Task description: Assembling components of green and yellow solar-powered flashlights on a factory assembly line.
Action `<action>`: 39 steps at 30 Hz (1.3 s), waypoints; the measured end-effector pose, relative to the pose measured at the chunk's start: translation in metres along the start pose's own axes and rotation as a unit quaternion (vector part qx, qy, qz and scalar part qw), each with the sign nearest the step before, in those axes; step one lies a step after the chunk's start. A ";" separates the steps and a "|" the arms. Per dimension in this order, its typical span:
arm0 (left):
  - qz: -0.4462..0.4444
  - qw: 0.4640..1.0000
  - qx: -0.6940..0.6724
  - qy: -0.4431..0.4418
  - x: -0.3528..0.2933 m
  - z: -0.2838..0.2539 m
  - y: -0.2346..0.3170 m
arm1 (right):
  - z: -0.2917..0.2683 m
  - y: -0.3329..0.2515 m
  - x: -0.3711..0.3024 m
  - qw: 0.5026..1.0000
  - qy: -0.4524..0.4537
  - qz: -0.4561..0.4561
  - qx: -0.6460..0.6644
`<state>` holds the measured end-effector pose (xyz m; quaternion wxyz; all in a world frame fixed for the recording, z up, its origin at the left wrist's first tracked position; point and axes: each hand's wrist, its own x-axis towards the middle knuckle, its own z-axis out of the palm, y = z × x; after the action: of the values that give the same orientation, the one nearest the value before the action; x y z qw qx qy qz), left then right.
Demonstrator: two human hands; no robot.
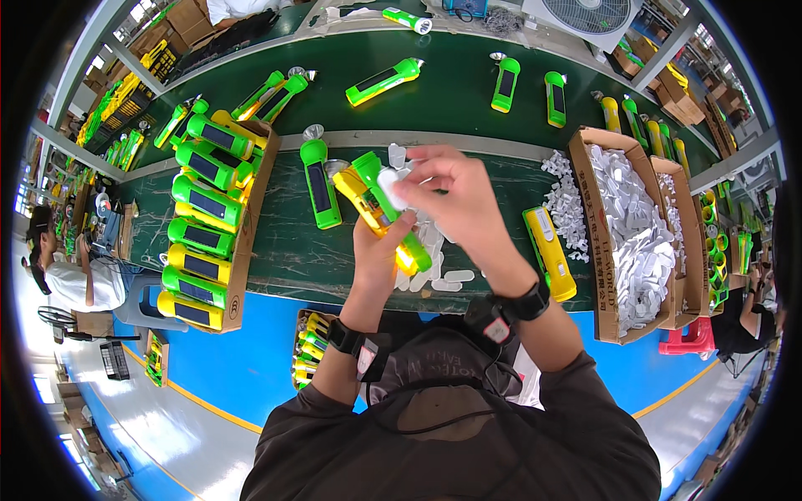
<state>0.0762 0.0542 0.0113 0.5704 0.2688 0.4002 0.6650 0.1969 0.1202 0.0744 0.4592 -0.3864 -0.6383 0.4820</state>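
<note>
My left hand [378, 250] is wrapped around a green and yellow flashlight [357, 195], held tilted above the table. Its yellow side seems opened up, with the inside partly showing. Between the thumb and fingers of my right hand [451, 194] is a white oval plastic piece [391, 185], close against the flashlight's green side. Several loose white oval pieces [447, 285] lie on the table under and beside my hands. Left of them rests a green flashlight [318, 184] with a dark panel and its lamp head sticking out. A yellow flashlight [548, 255] lies to the right of my right forearm.
A cardboard box [253, 236] of stacked flashlights stands at left. At right, another cardboard box [587, 225] holds many white oval pieces, beside a pile of small white parts [565, 200]. More flashlights [383, 82] lie on the dark green surface [455, 92] beyond. Other people work at both sides.
</note>
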 end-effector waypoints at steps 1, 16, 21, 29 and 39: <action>0.016 1.000 -0.009 -0.006 0.002 0.005 -0.003 | 0.006 -0.006 -0.007 1.000 -0.008 -0.014 -0.024; 0.113 0.991 0.047 -0.059 0.007 0.029 -0.008 | 0.028 -0.005 -0.037 0.970 0.110 -0.101 -0.191; 0.233 0.960 0.132 -0.078 0.012 0.015 -0.015 | 0.032 0.005 -0.036 0.964 0.116 -0.155 -0.184; 0.294 0.922 0.239 -0.079 0.013 0.010 -0.027 | 0.024 0.006 -0.040 0.967 0.095 -0.131 -0.198; 0.069 0.994 0.055 -0.071 0.017 0.016 -0.014 | 0.017 0.012 -0.029 0.966 0.042 -0.205 -0.151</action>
<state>0.0933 0.0746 0.0065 0.5345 0.3734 0.3749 0.6590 0.1896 0.0917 0.0552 0.5109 -0.3321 -0.7493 0.2594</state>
